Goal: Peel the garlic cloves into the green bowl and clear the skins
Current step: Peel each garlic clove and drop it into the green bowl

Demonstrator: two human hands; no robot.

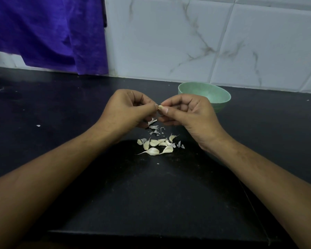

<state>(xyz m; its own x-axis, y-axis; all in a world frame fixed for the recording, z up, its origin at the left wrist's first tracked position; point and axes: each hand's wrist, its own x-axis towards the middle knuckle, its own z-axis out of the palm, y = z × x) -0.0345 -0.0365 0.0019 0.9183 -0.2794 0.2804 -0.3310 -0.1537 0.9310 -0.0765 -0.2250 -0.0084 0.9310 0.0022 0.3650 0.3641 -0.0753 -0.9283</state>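
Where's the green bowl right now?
In the head view, the round pale-green bowl sits on the black counter, right of centre, just behind the right hand.

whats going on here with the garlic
A person pinches one garlic clove between the left hand and right hand, peeling it above a black counter. Loose skins and a pile of unpeeled cloves lie below the hands. The green bowl sits behind the right hand; no cloves show in its visible part.

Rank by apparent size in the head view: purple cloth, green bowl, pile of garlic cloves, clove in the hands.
1. purple cloth, cut by the frame
2. green bowl, partly behind the right hand
3. pile of garlic cloves, nearly as wide
4. clove, pinched by right hand and left hand
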